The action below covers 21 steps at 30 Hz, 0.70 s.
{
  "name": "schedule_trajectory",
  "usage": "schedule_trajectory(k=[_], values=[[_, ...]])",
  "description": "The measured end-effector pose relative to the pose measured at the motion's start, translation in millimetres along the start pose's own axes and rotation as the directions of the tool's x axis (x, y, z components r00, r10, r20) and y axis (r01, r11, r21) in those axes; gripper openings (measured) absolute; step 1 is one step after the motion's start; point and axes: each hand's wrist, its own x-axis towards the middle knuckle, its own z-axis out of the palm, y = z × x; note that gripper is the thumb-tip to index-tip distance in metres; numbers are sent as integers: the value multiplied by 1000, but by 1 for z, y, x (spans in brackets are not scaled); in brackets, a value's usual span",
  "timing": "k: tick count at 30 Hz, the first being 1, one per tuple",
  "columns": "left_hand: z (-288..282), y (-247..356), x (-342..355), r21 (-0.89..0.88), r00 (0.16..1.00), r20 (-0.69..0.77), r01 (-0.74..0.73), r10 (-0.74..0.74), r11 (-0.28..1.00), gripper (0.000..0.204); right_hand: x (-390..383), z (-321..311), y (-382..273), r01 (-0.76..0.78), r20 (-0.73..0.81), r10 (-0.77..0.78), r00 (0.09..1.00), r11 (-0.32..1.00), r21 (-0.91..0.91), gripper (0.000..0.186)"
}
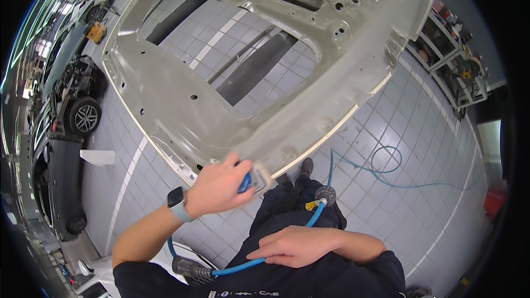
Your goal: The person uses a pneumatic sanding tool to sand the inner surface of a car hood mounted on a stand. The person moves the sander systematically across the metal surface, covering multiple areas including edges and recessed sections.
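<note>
At the near corner of a grey-beige car tailgate panel (182, 91), my left hand (218, 185) is closed around a blue hand sanding block (244, 183). A pale, flat pad (261, 179) shows at the block's right side, over the panel's lower edge. A watch with a light band (178, 205) is on that wrist. In front of my body, my right hand (303, 244) has its fingers closed over a blue hose (237, 268); the palm side is hidden. Ribbed dark fittings (326, 194) sit along the hose.
A thin blue-green air line (381, 172) lies looped on the tiled floor at right. Beyond it stands a grey shelf cart (450, 60) with tools. Partly dismantled cars (69, 110) line the left side. A white car (105, 276) is close behind me at lower left.
</note>
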Motion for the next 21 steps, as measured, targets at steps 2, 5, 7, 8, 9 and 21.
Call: schedule_trajectory(k=[2, 5, 7, 8, 9, 21], values=[[6, 5, 23, -7, 998, -37, -44, 44, 999, 41, 1, 2, 0, -21, 27, 22, 999, 1000, -9, 39], [8, 11, 59, 4, 986, -80, -148, 148, 989, 40, 2, 6, -1, -30, 24, 30, 999, 999, -33, 40], [7, 12, 61, 2, 992, -6, -122, 122, 992, 41, 4, 8, -1, -3, -11, 2, 1000, 999, -51, 45], [6, 11, 60, -8, 992, -6, -126, 126, 992, 41, 3, 8, -1, -11, 6, 12, 1000, 998, -57, 46], [5, 7, 54, -21, 997, 26, -76, 77, 997, 41, 3, 7, 0, -17, 21, 18, 1000, 998, -61, 46], [3, -16, 39, -186, 996, 55, 77, -68, 980, 42, 9, 4, 3, 12, 42, -11, 999, 1000, -24, 48]])
